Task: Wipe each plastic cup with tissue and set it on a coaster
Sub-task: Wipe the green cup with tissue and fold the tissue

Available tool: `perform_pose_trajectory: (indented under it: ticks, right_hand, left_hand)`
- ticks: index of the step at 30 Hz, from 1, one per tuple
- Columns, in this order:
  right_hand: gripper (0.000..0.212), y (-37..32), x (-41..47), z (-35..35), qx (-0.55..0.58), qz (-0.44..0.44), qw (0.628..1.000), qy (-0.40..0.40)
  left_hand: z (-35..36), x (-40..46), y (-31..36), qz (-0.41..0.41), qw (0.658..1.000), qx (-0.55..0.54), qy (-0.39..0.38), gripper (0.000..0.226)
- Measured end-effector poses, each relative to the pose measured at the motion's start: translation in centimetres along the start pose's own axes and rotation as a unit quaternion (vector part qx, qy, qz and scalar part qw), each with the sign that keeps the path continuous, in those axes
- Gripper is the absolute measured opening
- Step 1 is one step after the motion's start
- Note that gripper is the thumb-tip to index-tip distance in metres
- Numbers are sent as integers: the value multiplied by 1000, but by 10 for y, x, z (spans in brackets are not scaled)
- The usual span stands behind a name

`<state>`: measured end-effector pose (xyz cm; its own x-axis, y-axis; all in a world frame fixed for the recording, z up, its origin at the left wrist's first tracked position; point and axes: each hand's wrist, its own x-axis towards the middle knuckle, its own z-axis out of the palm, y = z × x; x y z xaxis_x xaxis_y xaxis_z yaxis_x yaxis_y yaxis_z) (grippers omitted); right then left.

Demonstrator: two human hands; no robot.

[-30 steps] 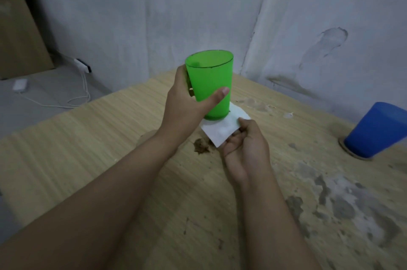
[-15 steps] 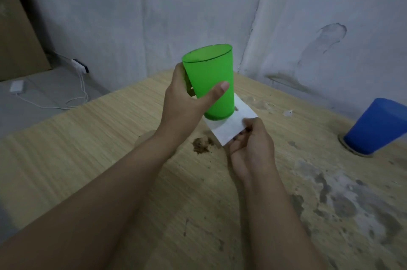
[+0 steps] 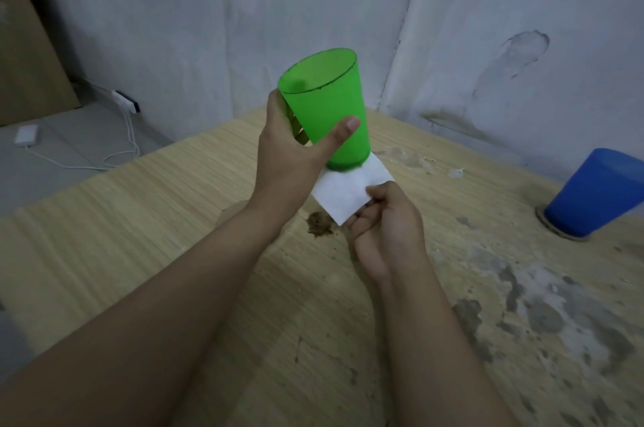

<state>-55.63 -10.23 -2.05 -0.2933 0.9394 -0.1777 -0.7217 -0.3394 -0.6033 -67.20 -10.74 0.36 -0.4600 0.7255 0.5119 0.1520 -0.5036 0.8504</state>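
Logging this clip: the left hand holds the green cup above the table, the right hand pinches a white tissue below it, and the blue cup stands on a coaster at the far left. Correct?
One error: the blue cup on its coaster is at the far right, as the head view shows. The left hand holding the green cup and the right hand pinching the tissue below it are correct.

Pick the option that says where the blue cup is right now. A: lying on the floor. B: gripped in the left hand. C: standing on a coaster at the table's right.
C: the blue cup stands on a coaster, clear of both hands.
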Motion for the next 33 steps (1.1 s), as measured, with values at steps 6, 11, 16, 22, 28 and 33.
perform_pose_trajectory:
  ticks: [6, 11, 16, 22, 28, 33]
  right_hand:
    - [46, -4, 4, -7, 32, -7, 999, 31]
    - [35, -8, 6, -13, 67, -23, 995, 69]
    - [23, -13, 4, -7, 41, -62, 993, 88]
    - [31, -11, 3, -5, 33, -36, 998, 48]
    - [41, -9, 6, -11, 14, -29, 999, 40]
    - [41, -7, 7, -12, 14, -22, 999, 26]
  left_hand:
    - [-3, 3, -2, 7, 1000, 13, -1, 56]
    - [-3, 1, -2, 8, 1000, 16, -10, 55]
    - [-2, 0, -2, 8, 1000, 13, -17, 55]
    - [0, 0, -9, 0, 999, 34, -31, 66]
    - [-1, 1, -7, -2, 1000, 24, -15, 63]
    - [-2, 1, -5, 1, 1000, 19, -2, 59]
